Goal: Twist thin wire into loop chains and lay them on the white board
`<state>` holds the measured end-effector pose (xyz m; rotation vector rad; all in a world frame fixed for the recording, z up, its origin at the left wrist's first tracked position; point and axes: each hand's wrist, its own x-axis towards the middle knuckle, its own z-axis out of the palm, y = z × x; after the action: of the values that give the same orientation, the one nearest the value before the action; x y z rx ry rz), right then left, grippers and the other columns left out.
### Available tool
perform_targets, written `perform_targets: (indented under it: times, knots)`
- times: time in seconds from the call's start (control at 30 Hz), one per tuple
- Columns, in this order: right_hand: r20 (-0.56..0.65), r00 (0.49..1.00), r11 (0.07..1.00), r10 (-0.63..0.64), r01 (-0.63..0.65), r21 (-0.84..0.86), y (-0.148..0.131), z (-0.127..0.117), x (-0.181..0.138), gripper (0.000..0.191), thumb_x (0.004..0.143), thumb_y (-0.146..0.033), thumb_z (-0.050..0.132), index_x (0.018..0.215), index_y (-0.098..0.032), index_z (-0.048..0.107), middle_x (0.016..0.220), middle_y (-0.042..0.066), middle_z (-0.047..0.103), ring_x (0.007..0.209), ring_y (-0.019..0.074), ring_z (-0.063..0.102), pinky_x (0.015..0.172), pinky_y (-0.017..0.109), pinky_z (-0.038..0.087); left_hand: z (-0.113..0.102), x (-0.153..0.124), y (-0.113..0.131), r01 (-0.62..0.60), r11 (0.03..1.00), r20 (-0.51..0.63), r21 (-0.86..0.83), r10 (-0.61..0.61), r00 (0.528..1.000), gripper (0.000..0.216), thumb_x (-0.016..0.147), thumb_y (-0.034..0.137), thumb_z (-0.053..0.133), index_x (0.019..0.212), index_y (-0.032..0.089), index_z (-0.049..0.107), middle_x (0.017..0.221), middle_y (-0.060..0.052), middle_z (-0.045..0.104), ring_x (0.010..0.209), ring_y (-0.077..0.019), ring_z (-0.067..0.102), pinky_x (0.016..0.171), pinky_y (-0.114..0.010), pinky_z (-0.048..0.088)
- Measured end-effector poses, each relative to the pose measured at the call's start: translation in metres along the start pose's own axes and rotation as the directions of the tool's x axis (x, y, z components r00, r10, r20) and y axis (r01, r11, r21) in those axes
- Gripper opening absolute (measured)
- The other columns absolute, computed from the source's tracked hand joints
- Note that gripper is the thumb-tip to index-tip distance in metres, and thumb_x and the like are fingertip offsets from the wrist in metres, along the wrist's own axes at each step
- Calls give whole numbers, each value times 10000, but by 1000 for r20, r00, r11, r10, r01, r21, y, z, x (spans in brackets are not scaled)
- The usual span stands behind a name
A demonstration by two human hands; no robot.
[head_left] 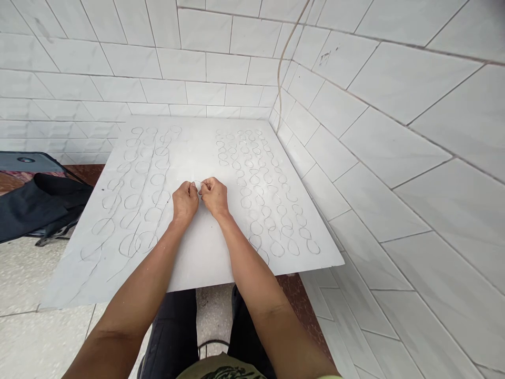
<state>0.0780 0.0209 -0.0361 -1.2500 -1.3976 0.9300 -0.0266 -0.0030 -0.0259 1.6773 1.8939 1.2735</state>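
Note:
Above the middle of the white sheet-covered table point(197, 258), my left hand point(185, 202) and my right hand point(214, 196) are close together, fingers pinched. Between their fingertips runs a thin curved wire point(198, 182), held from both sides; its full shape is partly hidden by the fingers. Left of my hands lie columns of thin round wire loops point(133, 201), with long wire strands point(148, 173) running through or across them. To the right, several columns of twisted wire loops point(257, 190) lie, many of them shaped like a figure eight.
White tiled walls point(410, 163) border the table at the back and right. A cable point(279, 73) hangs down in the corner. A folding chair point(29, 158) with dark cloth point(39, 202) over it stands at the left. My legs point(173, 326) are under the table's front edge.

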Motion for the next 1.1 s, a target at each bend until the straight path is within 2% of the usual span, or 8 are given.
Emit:
perform_targets:
  times: [0.2, 0.3, 0.43, 0.57, 0.67, 0.87, 0.97, 1.1]
  knots:
    - [-20, 999, 998, -29, 28, -55, 2, -2, 1, 120, 903, -273, 504, 827, -225, 584, 734, -4, 678, 705, 155, 624, 705, 287, 471, -1, 1, 1, 52, 997, 50, -60, -49, 998, 305, 966, 332, 461, 690, 212, 509, 630, -6, 552, 603, -159, 464, 621, -298, 347]
    - [-43, 998, 997, -42, 38, -74, 1, -5, 1, 125, 907, -286, 507, 837, -227, 592, 739, -8, 668, 695, 152, 613, 699, 283, 464, -6, 3, 1, 114, 975, 106, -193, -95, 990, 301, 978, 424, 467, 818, 199, 587, 731, -24, 637, 640, -159, 547, 639, -288, 413]
    - [-84, 996, 1000, 19, -19, 4, -1, -9, 2, 133, 906, -280, 483, 859, -229, 596, 738, -17, 672, 653, 139, 609, 646, 263, 458, -11, 4, 1, 188, 916, 109, -354, -159, 981, 336, 992, 476, 432, 1006, 190, 608, 978, -80, 701, 707, -158, 626, 609, -271, 468]
    - [-122, 991, 999, 45, -43, 21, -3, -11, 2, 131, 904, -284, 488, 852, -229, 595, 722, -21, 665, 637, 136, 604, 639, 260, 457, -14, 3, 3, 227, 843, 172, -487, -162, 972, 438, 979, 557, 441, 1016, 163, 628, 939, -117, 712, 667, -168, 650, 541, -268, 470]
    - [-143, 989, 999, 27, -30, -17, -4, -12, 3, 127, 906, -296, 504, 851, -230, 598, 692, -28, 634, 635, 138, 582, 651, 264, 449, -16, 3, 5, 330, 778, 326, -534, -171, 930, 479, 952, 587, 485, 952, 139, 653, 797, -117, 704, 532, -158, 603, 458, -267, 407]
    - [-136, 991, 998, -9, 0, -64, -3, -12, 1, 114, 914, -284, 473, 847, -238, 554, 644, -51, 573, 603, 138, 533, 638, 268, 428, -21, 6, 10, 583, 585, 557, -563, -252, 791, 369, 931, 425, 501, 837, 120, 685, 679, -77, 606, 469, -119, 494, 410, -258, 303]
    - [-132, 991, 996, -16, 4, -88, -3, -9, 0, 79, 900, -251, 465, 843, -242, 519, 624, -54, 551, 619, 146, 537, 650, 275, 430, -18, 6, 9, 602, 575, 526, -554, -319, 789, 352, 911, 401, 470, 761, 145, 658, 644, -58, 554, 457, -118, 450, 401, -268, 268]
    - [-135, 991, 999, 26, -31, -37, -5, -3, -2, 39, 868, -213, 478, 848, -247, 478, 615, -52, 555, 625, 155, 562, 669, 284, 461, -6, 3, 6, 522, 650, 388, -553, -353, 851, 330, 891, 412, 430, 723, 186, 602, 622, -43, 533, 433, -127, 412, 399, -280, 244]
